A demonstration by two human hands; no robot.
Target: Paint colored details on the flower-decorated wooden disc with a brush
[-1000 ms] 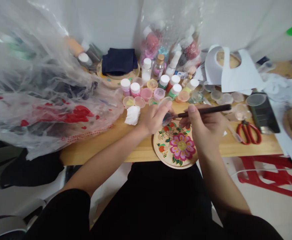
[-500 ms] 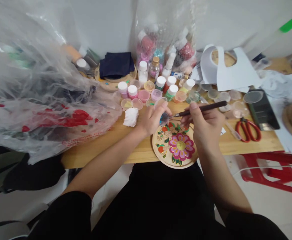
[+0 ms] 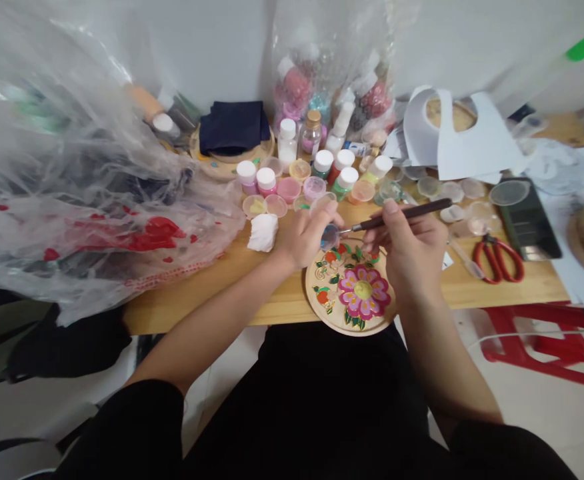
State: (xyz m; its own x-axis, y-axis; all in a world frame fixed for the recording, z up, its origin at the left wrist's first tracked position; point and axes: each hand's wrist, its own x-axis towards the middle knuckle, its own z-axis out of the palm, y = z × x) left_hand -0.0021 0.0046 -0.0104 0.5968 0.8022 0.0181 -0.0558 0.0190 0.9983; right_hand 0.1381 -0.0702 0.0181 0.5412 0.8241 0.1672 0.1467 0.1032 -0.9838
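Note:
My left hand (image 3: 308, 237) is closed round a small clear cup (image 3: 329, 239) with blue in it, tipped toward the right. In my right hand (image 3: 409, 247) is a thin tool with a dark handle (image 3: 425, 209) and a metal shaft, held like a pen. Its tip is at the mouth of the cup; the exact end is too small to make out. Below both hands lies a round wooden plaque (image 3: 317, 312), overhanging the table's front edge. It bears a pink and magenta flower (image 3: 364, 291), green leaves and orange shapes, outlined in gold.
Behind my hands stand several white-capped paint jars (image 3: 347, 181) and small open cups (image 3: 289, 191). A crumpled white tissue (image 3: 263, 233) lies left, beside a large plastic bag (image 3: 97, 227). On the right are red-handled pliers (image 3: 497, 259), a dark phone (image 3: 532, 223) and white paper (image 3: 472, 143).
The tool's handle has tilted slightly, and my right hand has shifted a little. Its tip stays at the blue cup. The whole view has moved slightly; my left hand keeps its hold.

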